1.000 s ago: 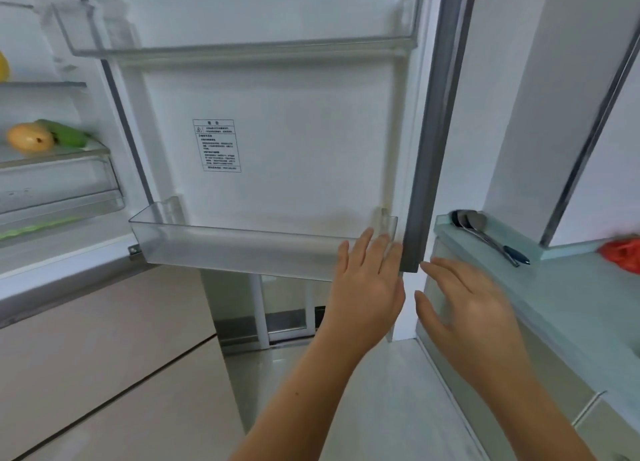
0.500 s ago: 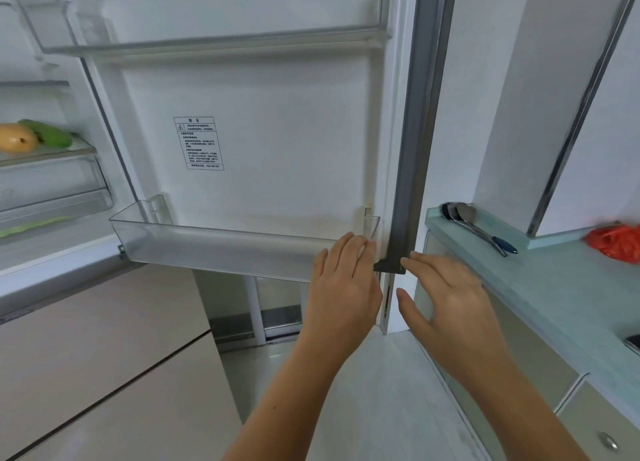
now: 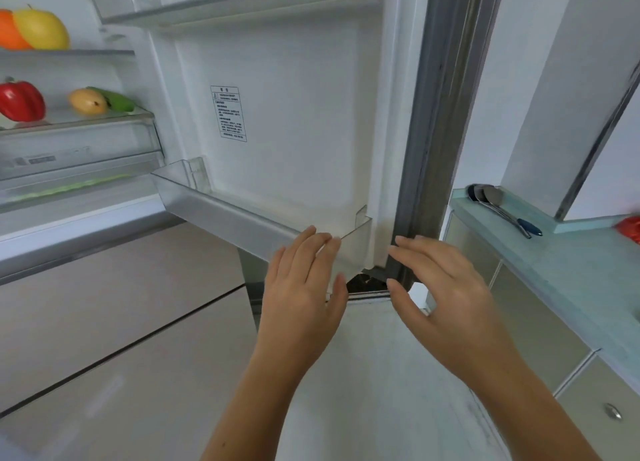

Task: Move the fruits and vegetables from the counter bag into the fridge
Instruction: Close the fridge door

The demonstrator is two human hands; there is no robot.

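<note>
Closing the fridge door (image 3: 298, 121): both hands at its lower corner, grips released, holding nothing.
Left hand (image 3: 304, 287) flat against the door bin (image 3: 221, 211); right hand (image 3: 440, 287) at the edge seal. Produce sits on the fridge shelves (image 3: 69, 53). Next, judged: steady push shut. Red bag (image 3: 631, 228) on the worktop (image 3: 571, 270) is cut off; contents unseen.

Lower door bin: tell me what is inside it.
The lower door bin looks empty through its clear front. Its right end is covered by the left hand, so that corner cannot be checked.
</note>
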